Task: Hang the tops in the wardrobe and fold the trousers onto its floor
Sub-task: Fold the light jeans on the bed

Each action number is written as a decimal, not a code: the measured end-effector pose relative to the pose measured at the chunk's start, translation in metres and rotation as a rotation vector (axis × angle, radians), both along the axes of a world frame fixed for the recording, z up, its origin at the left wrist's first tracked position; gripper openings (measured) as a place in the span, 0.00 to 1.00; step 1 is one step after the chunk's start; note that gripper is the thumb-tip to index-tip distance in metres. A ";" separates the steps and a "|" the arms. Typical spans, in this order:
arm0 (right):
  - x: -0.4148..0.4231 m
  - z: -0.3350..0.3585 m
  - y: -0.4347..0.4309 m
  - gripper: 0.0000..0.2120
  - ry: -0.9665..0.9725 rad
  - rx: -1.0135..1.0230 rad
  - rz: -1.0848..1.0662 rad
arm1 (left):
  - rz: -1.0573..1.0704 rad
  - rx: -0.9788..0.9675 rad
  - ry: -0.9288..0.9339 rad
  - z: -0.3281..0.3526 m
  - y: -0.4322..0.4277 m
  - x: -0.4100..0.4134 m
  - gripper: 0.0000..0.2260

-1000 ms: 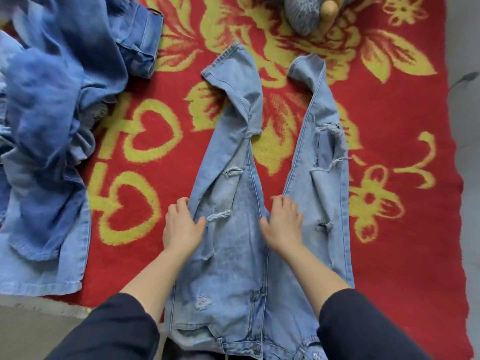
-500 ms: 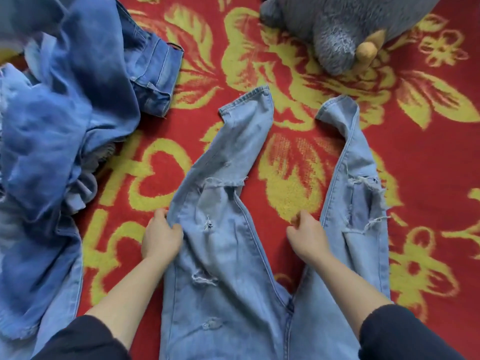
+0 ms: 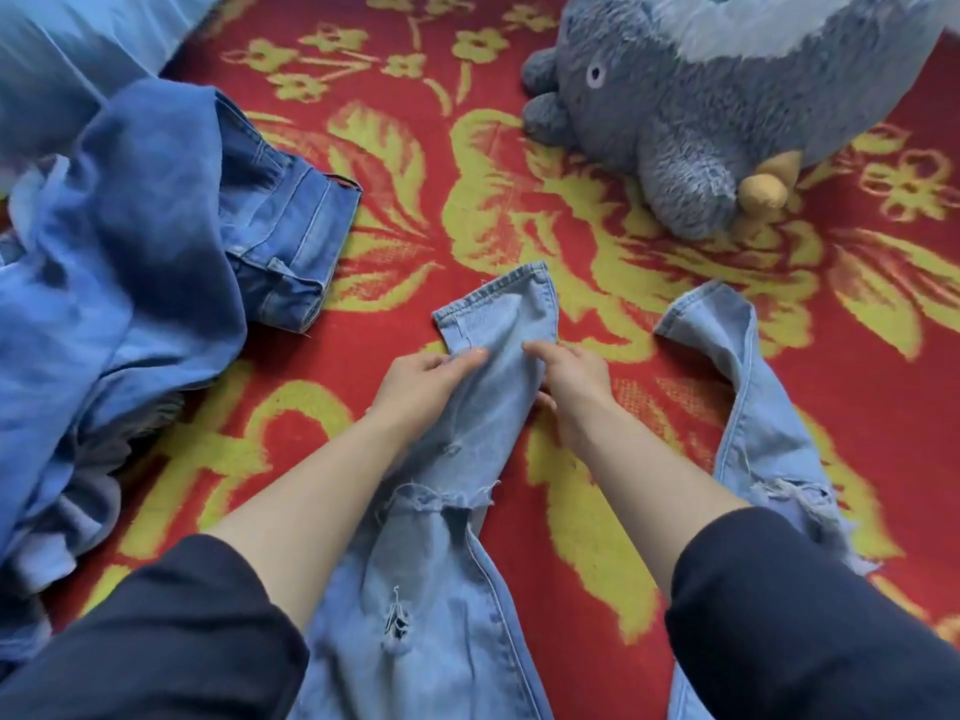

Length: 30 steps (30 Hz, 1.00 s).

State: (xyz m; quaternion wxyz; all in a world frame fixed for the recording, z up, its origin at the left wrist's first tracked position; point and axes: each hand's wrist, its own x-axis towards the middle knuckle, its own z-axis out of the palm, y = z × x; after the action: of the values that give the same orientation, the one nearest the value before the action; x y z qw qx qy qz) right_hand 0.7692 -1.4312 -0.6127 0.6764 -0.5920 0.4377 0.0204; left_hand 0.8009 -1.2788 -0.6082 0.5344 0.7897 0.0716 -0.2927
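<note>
A pair of light blue ripped jeans lies on the red and yellow rug, legs pointing away from me. My left hand pinches the left edge of the left leg just below its hem. On the other edge of that same leg, my right hand grips the fabric. The cloth between the hands is bunched. The right leg lies loose on the rug, its hem turned left. No wardrobe is in view.
A heap of darker blue denim clothes covers the left side of the rug. A large grey plush toy sits at the far right. A light blue cloth shows at the top left corner.
Both hands have slid up from the thighs to the left leg's ankle end and now hold that leg near its hem. The camera has moved forward.
</note>
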 end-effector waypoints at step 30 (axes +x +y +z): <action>-0.011 0.011 -0.109 0.05 -0.229 -0.897 0.318 | -0.659 1.014 -0.662 -0.032 -0.037 0.044 0.22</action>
State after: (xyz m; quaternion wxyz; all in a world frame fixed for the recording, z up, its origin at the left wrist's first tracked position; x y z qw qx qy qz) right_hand 0.7584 -1.5400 -0.6019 0.3870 -0.8830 0.2303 -0.1327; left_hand 0.8446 -1.3154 -0.6399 -0.0243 0.9705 -0.2109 -0.1138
